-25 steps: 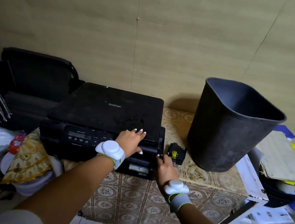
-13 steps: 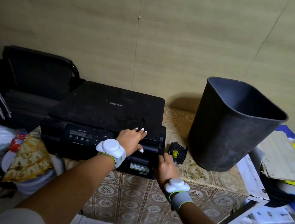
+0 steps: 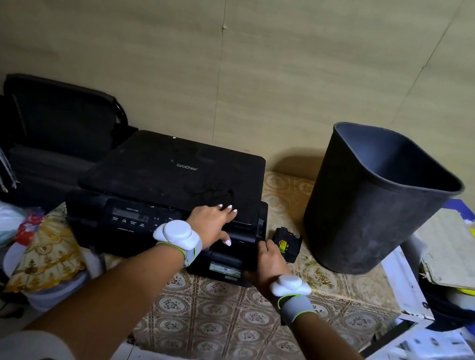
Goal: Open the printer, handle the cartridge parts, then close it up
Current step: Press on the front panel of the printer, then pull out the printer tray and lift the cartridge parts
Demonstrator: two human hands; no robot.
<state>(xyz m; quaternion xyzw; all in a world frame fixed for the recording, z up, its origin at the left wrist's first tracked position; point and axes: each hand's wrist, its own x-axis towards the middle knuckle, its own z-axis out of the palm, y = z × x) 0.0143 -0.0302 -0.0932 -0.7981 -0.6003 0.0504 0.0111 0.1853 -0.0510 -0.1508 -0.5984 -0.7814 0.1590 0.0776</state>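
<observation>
The left hand (image 3: 212, 222) lies flat on the front right corner of the printer (image 3: 170, 197), fingers spread and holding nothing, fingertips on the edge of the closed top lid and thumb hooked down over the front panel. The right hand (image 3: 270, 260) is curled against the printer's front right corner, where the small cartridge door sits; its fingertips are tucked out of sight against the black plastic, so whether they pinch the door or only press on it cannot be told.

Compared with a second ago, almost nothing has shifted: both hands keep the same places on the printer, and only the camera has moved back a little. That suggests a steady push or a search for the door's catch, not a finished step. Whether the door is open or shut cannot be read in the dark plastic.

One cartridge (image 3: 286, 240), black with a yellow mark, stands on the patterned tablecloth (image 3: 238, 315) just beside the printer's right side and near the right hand, untouched. Counted: one printer, one loose cartridge, one dark bin (image 3: 372, 208) further right, two hands, each with one white wrist device
</observation>
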